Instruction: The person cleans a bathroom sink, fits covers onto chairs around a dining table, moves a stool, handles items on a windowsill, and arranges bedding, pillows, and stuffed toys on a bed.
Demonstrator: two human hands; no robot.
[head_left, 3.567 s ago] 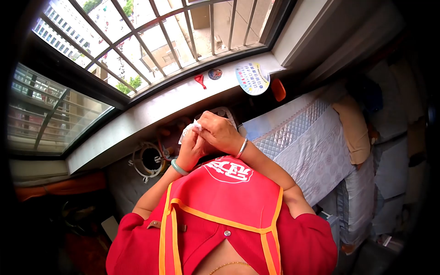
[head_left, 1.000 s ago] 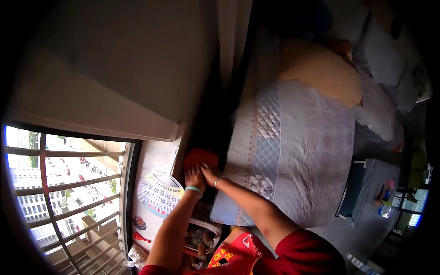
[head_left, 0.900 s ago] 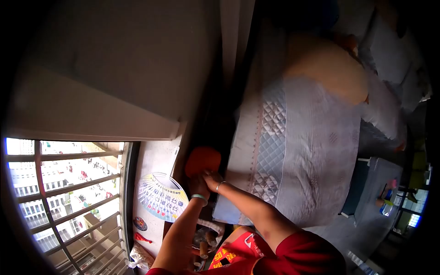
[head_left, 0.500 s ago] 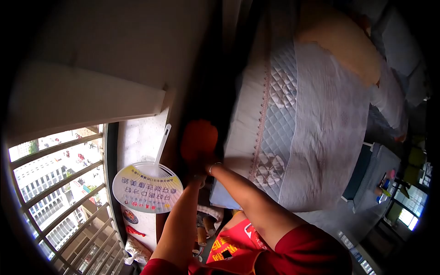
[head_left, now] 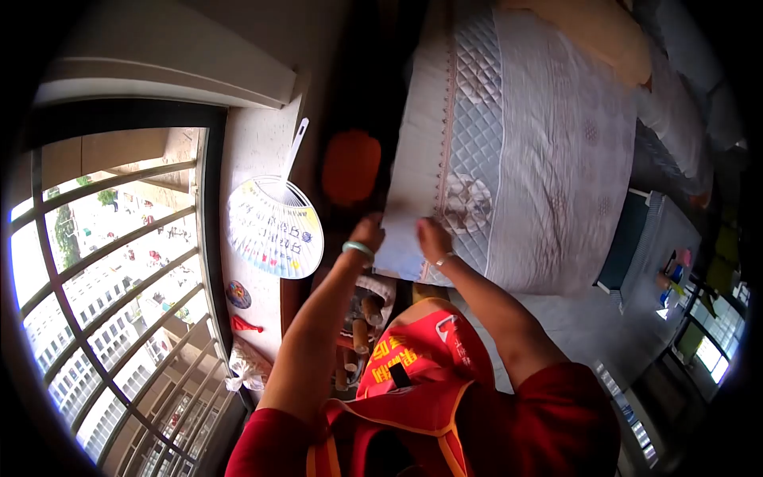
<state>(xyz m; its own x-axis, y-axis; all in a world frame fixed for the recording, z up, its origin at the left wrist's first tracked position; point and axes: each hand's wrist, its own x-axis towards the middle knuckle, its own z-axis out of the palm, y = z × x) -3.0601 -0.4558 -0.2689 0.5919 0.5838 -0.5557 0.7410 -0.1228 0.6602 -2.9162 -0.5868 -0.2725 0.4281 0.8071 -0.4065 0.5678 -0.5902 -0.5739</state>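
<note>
My left hand (head_left: 367, 233), with a pale green bangle at its wrist, is closed just below an orange-red stool-like object (head_left: 351, 168) in the dark gap beside the bed. What its fingers hold, if anything, I cannot make out. My right hand (head_left: 433, 241), a silver bracelet at its wrist, is closed over the near corner of the bed (head_left: 548, 175); its contents are also unclear. The two hands are apart, with the pale bed corner between them. A round hand fan (head_left: 276, 226) lies on the windowsill, left of my left hand.
On the sill (head_left: 258, 306) are a round picture disc (head_left: 238, 294), a red deflated balloon (head_left: 246, 324) and a white bag (head_left: 248, 366). A basket with rolls (head_left: 361, 335) stands below my left hand. A grey cabinet (head_left: 652, 238) is at the right, beyond the bed.
My hands, together at the orange-red object before, have separated and drawn back toward my body. That object is uncovered. The view has shifted, showing more of the window and my apron.
</note>
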